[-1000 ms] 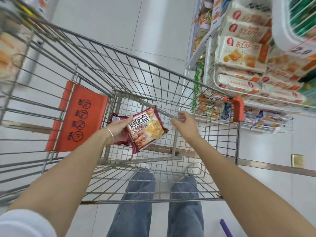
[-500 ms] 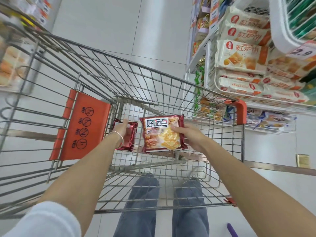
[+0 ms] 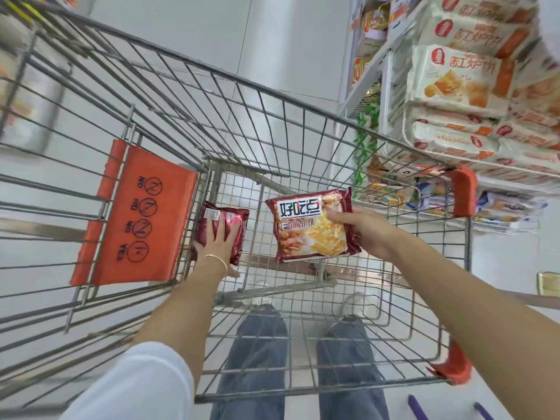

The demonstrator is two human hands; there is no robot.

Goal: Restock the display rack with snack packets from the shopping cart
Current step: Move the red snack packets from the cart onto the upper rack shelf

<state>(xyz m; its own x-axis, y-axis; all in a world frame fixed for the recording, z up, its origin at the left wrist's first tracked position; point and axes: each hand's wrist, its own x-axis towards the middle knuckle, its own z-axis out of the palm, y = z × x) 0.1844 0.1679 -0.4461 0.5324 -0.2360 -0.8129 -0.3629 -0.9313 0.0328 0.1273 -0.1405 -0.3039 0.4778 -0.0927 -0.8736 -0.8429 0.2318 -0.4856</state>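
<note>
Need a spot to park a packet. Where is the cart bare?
The cart's wire floor is bare from the dark red packet under the left hand across to the right wall, below the biscuit packet the right hand holds. The display rack's visible tiers are packed with white packets.

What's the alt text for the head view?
Right hand grips a red snack packet by its edge over a wire shopping cart. Left hand lies flat on a second red packet inside the cart. A stocked display rack stands at right.
</note>
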